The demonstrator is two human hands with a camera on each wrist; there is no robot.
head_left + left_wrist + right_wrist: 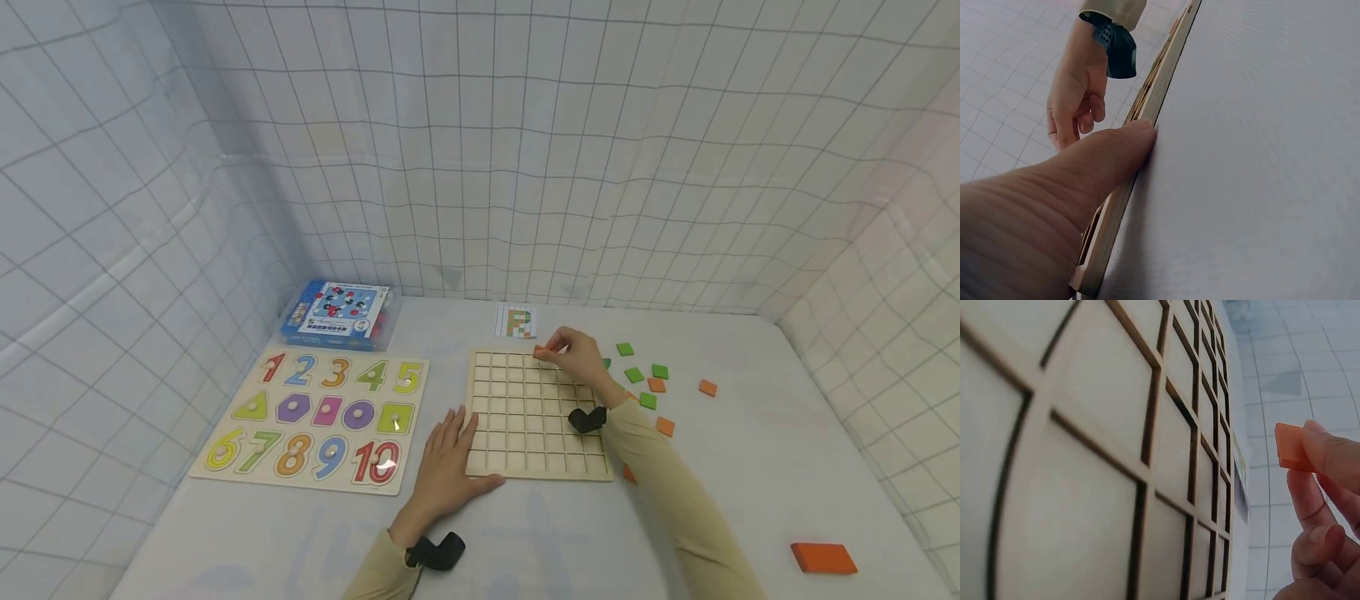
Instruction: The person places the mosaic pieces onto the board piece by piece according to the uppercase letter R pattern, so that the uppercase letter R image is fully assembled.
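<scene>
A wooden grid board [517, 412] lies flat on the table, its visible squares bare. At its far edge, the right hand [579, 358] pinches an orange square tile [1292, 447] between thumb and fingers, above the board's back row. The left hand [448, 467] rests spread at the board's near left corner, fingertips along the left side and thumb against the near edge. In the left wrist view that thumb [1104, 153] presses on the wooden rim [1163, 81]. A small pattern card [516, 321] lies just behind the board.
Green tiles [626, 349] and orange tiles [708, 387] are scattered right of the board, some partly behind the right arm. On the left lie a number and shape puzzle [311, 417] and a blue box [337, 313]. An orange block [823, 558] sits at the near right.
</scene>
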